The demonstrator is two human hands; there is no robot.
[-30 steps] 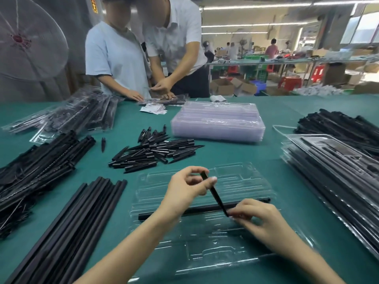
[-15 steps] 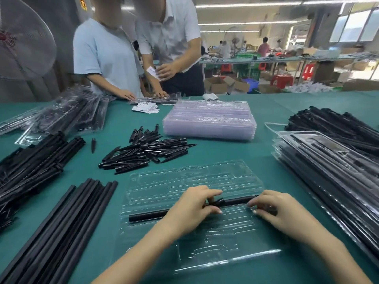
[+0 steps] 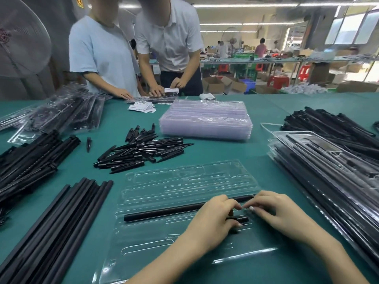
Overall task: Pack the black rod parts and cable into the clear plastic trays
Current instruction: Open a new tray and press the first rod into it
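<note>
While both hands (image 3: 244,217) press it, the short rod (image 3: 240,219) lies between them.

Factory packing floor, long green worktable (image 3: 235,158), stacked clear trays (image 3: 206,119), cardboard boxes (image 3: 213,85), fluorescent strip lights (image 3: 246,5)

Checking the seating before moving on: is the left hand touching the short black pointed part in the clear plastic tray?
Touching. The head view shows the left hand with its fingertips on the short black pointed part, pressing it into the clear plastic tray.

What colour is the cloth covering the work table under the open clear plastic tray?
Teal green cloth table cover, seen best in the head view.
</note>
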